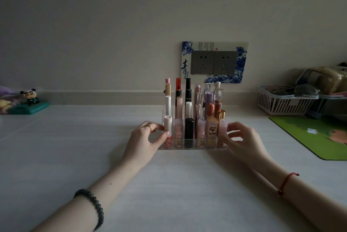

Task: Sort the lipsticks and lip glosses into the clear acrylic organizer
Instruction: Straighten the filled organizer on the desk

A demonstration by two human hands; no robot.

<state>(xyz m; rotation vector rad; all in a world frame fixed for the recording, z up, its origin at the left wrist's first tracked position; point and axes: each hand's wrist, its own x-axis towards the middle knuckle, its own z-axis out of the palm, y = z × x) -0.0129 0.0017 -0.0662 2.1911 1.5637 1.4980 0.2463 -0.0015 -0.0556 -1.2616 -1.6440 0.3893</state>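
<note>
**Visibility limits.** Dim light and transparent walls made the clear acrylic organizer (pixel 193 148) hard to trace. Its rear compartments were largely screened by the front row of tubes, and no label print was legible. Both forearms were cut off at the lower frame edge.

**Position and orientation.** The organizer stood on the white table (pixel 169 184), below the socket plate (pixel 214 62), with its long axis running left to right across the view. The lipsticks and lip glosses stood upright in it, caps up and long axes vertical, in rows rising toward the rear. The front row included a black tube (pixel 189 132).

**Hands.** The left hand (pixel 144 138) gripped the organizer's left end, with the thumb at the front by the white-capped red tube (pixel 168 130) and the fingers curled round the side. The right hand (pixel 242 138) gripped the right end, fingers curled beside the pink tube (pixel 222 130). Exact fingertip contact with the clear wall could not be made out.
</note>
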